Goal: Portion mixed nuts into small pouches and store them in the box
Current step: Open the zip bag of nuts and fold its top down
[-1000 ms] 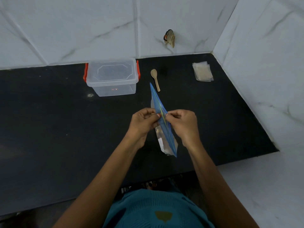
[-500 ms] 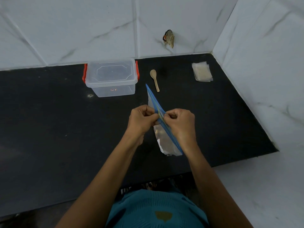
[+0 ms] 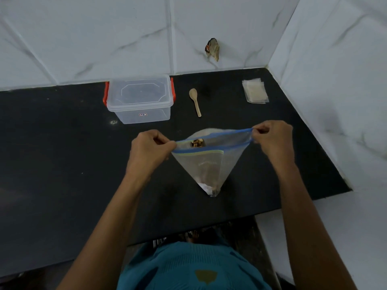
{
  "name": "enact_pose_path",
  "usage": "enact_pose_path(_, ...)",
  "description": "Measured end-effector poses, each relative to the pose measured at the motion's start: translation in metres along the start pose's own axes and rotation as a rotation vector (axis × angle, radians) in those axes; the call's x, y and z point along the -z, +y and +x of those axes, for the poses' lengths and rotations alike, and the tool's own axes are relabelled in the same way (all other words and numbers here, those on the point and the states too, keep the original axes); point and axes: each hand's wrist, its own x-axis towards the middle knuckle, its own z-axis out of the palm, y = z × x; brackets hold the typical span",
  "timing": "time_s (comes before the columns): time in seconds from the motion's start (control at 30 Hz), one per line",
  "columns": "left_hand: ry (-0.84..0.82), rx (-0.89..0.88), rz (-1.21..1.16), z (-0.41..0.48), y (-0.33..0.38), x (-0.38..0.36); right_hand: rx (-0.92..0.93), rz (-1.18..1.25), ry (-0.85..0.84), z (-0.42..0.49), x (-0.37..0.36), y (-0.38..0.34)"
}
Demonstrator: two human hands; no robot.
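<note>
- One black counter [image 3: 62, 164].
- One zip bag [image 3: 205, 164], near centre, mouth pulled wide.
- One clear box [image 3: 139, 99], lid on, two orange latches, far left.
- Two hands: we see the left hand [image 3: 149, 151] and the right hand [image 3: 274, 141] each pinching a top corner of the bag, fingers curled.
- One stack of small pouches [image 3: 254, 91], far right; we can't tell how many.
- One wooden spoon [image 3: 195, 101], just right of the box.
- Nuts [image 3: 196, 142] inside the bag, too few visible to count.

pass: gap between box [image 3: 139, 99] and spoon [image 3: 195, 102] | block: bag [image 3: 209, 162] stretched wide, near side
</note>
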Motion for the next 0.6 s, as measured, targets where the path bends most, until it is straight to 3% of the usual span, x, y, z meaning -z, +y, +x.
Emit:
enact_pose_path(0.2, -0.040, -0.029, 0.123, 0.003, -0.003, 0.003, -0.004, 0.009, -0.047, 0.000, 0.006, -0.003)
enact_pose_path(0.47, -0.177, -0.349, 0.322, 0.023, 0.021, -0.028, 0.069, 0.093, -0.089, -0.030, -0.005, -0.024)
enact_pose_path(0.6, -0.075, -0.379, 0.306, 0.040, 0.035, -0.044, 0.007, 0.133, -0.095, -0.053, -0.015, -0.026)
